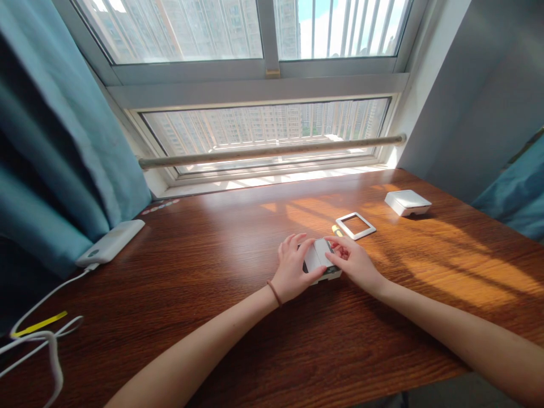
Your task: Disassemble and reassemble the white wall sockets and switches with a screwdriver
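Note:
A white wall switch point(319, 256) with a dark underside lies on the wooden desk point(238, 317) near its middle. My left hand point(292, 269) grips its left side, thumb pressed on the front edge. My right hand point(352, 262) holds its right side, fingers resting on the white face. Just behind it lies a white square frame point(356, 225), with a small yellow object point(336, 230) beside the frame, partly hidden by my right fingers.
A second white switch point(407, 202) sits at the back right. A white power bank point(111, 242) with a white cable point(40, 334) lies at the left, by a teal curtain point(55, 141). A window with a rail point(272, 151) runs behind the desk.

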Demonstrator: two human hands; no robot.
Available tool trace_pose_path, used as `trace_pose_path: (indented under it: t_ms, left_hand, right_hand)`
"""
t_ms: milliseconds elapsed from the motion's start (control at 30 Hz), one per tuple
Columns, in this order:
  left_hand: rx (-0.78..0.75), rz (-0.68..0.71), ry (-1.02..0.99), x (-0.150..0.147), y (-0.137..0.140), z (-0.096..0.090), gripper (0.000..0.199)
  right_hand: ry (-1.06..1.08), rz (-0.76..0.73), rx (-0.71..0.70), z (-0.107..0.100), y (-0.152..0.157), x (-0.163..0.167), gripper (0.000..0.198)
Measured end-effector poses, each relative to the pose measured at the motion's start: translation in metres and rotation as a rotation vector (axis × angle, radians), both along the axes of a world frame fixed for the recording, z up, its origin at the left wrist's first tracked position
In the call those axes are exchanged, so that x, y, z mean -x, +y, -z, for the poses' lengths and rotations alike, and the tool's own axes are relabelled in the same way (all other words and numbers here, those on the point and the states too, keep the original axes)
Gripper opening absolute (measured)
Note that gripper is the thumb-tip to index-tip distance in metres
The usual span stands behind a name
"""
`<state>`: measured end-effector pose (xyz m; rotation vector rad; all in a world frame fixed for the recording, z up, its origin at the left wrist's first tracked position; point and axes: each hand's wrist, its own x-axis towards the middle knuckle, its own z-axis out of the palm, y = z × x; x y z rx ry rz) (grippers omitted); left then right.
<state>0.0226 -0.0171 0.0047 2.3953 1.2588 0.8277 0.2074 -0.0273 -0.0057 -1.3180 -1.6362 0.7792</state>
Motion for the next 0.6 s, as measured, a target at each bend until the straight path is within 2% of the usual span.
trace_pose_path:
  t_ms: [167, 367, 600]
  left_hand:
    - [0.07, 0.009, -0.042, -0.002, -0.001, 0.001, 0.054]
    - [0.151, 0.017, -0.18, -0.002, -0.001, 0.008, 0.078]
    - [0.218, -0.035, -0.246, -0.004, 0.001, 0.014, 0.08]
  right_hand:
    - [0.05, -0.027, 0.062, 0.003, 0.003, -0.001, 0.043]
    - [0.093, -0.055, 0.084, 0.004, 0.004, -0.002, 0.046]
    - [0.135, -0.064, 0.156, 0.002, 0.007, -0.002, 0.047]
